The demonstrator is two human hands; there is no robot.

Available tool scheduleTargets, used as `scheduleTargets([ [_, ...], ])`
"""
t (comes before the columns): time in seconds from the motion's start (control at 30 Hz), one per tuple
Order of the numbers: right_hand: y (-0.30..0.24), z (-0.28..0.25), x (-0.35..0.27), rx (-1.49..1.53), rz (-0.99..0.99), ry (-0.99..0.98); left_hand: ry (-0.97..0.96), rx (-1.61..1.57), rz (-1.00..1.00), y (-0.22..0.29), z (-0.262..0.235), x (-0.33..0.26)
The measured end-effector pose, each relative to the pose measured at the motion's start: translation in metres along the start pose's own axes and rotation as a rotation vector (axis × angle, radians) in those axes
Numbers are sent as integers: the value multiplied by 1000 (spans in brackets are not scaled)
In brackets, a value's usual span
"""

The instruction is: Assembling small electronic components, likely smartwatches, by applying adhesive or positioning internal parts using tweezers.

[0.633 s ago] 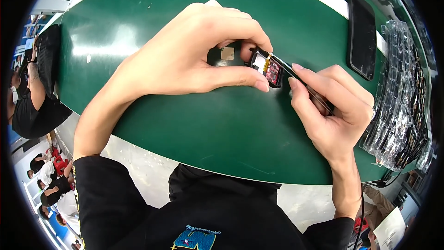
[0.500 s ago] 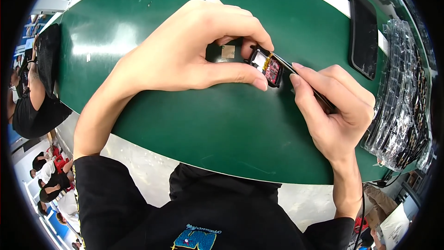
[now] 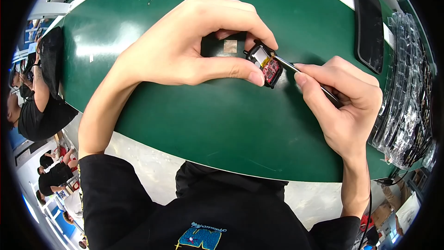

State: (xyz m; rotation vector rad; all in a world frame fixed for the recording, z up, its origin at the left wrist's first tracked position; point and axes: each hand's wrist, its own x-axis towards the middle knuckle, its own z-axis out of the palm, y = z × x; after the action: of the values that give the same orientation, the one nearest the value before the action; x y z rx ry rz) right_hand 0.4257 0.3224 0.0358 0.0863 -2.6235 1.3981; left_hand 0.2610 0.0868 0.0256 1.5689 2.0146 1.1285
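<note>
Between the thumb and fingers of my left hand (image 3: 199,41) is a small black device casing (image 3: 270,71), its inside facing up. A red circuit board, a silver-white block and a strip of yellow tape show within it. My right hand (image 3: 347,97) grips a thin metal tweezers-like tool (image 3: 326,91), held like a pen. The tool's tip meets the casing's upper right edge, near the yellow tape. Whether the tip pinches anything is too small to tell. Just left of the casing, a small beige square (image 3: 230,46) lies on the green table.
A black phone-like slab (image 3: 368,25) lies at the far right of the green table (image 3: 208,129). Nearer, clear plastic trays (image 3: 402,92) with dark parts are piled along the right edge. A tiny white scrap (image 3: 91,58) lies at left. Other people sit beyond the table's left side.
The tool's tip has shifted slightly along the casing's edge, and the tool lies at a somewhat different angle. My left hand keeps its hold, with the casing tilted a little. The whole view has shifted slightly.
</note>
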Motion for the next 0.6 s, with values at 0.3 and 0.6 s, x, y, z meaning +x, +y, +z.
scheduleTargets([
  [0.3,0,2,1,1,-30,17,-6,-15,36,4,-1,2],
  [0.6,4,5,-2,33,-56,49,-23,13,44,7,-1,3],
])
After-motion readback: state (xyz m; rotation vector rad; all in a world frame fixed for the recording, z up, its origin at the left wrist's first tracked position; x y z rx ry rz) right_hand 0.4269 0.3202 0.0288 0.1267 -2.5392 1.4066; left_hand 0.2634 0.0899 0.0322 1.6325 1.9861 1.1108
